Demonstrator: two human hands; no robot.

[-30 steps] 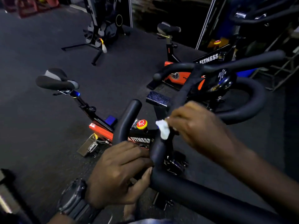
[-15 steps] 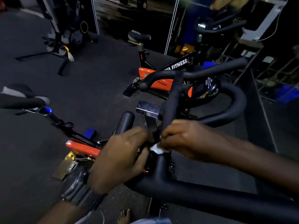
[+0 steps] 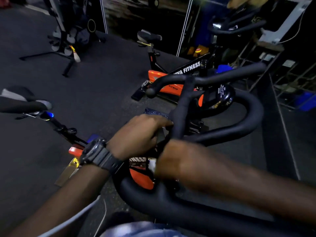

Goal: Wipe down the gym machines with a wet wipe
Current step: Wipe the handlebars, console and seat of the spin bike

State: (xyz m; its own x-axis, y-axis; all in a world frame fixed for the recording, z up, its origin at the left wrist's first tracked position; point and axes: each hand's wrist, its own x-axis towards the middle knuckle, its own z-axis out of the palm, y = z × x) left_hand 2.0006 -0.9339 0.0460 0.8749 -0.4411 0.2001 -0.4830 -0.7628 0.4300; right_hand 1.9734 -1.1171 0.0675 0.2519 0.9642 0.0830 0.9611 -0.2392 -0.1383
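Note:
The spin bike's black handlebars [image 3: 248, 120] loop in front of me, with a glossy console [image 3: 217, 98] at their middle. My left hand [image 3: 140, 135], a black watch on its wrist, lies over the short left bar end with its fingers curled round it and its fingertips against the upright centre bar. My right hand [image 3: 172, 159] is motion-blurred, low on that centre bar where it meets the near curve. A small white wet wipe [image 3: 152, 165] shows at its left edge, held against the bar. The right hand's fingers are hidden.
This bike's saddle [image 3: 20, 101] juts in from the left. A second orange spin bike [image 3: 171, 86] stands behind the handlebars. A black stand [image 3: 65, 40] is at the back left, and metal shelving [image 3: 290, 79] with a blue crate [image 3: 306, 100] is at the right.
My right hand slid the wipe down the centre bar toward the near curve. My left hand moved up and forward over the short bar end. The view shifted right.

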